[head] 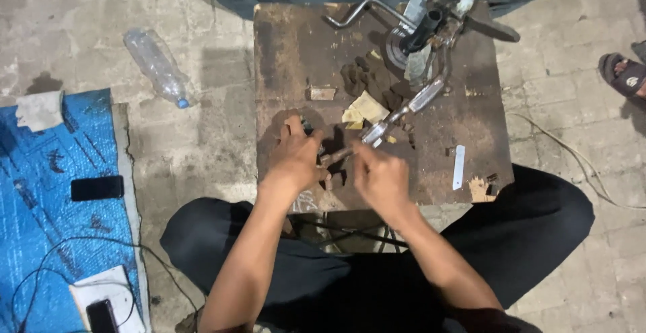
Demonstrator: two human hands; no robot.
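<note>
Head view: small dark part (311,129) pinned on desk (282,50) by left hand (293,158), fingers curled over it. Rusty tool handle (336,154) gripped by right hand (381,179) (metal clamp (431,26) at far edge).

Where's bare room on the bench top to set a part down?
Free: the left strip of the bench top, above the left hand, and the right side past the white strip. Crowded: centre, around the right hand, brown glove and crank tool.

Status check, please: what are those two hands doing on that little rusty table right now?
Left hand pressing a small dark part down. Right hand gripping a thin metal tool against it. Long metal handle lies just beyond.
</note>
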